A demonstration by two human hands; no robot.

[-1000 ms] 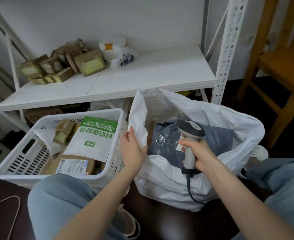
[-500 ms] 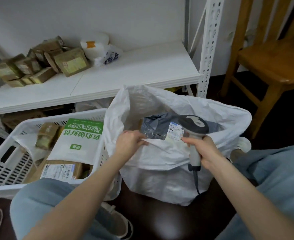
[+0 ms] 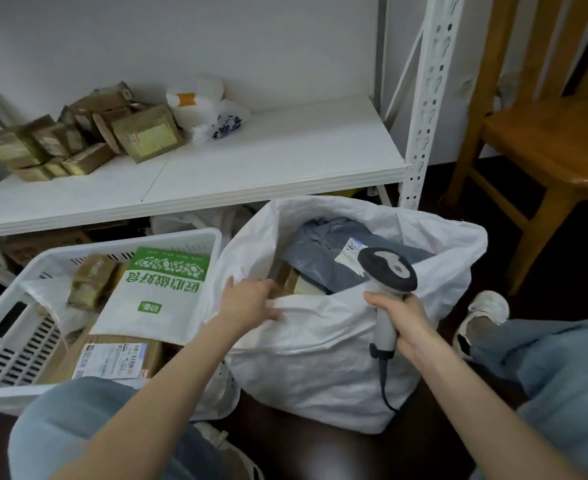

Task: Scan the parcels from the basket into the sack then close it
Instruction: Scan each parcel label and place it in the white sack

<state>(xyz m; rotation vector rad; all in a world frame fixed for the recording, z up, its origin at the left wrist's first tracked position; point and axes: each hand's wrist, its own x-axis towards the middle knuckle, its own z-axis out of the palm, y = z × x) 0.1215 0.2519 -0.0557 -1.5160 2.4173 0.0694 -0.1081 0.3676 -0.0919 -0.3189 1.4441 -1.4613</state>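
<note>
Here the left hand (image 3: 251,301) pinches the sack (image 3: 320,358) by its near rim, the right hand (image 3: 405,322) clasps the scanner (image 3: 387,271), its head hiding part of the grey parcel (image 3: 323,251) inside, with the basket (image 3: 77,248) at nine o'clock.

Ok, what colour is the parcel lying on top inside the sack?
The parcel is grey, with a white label; head view.
</note>
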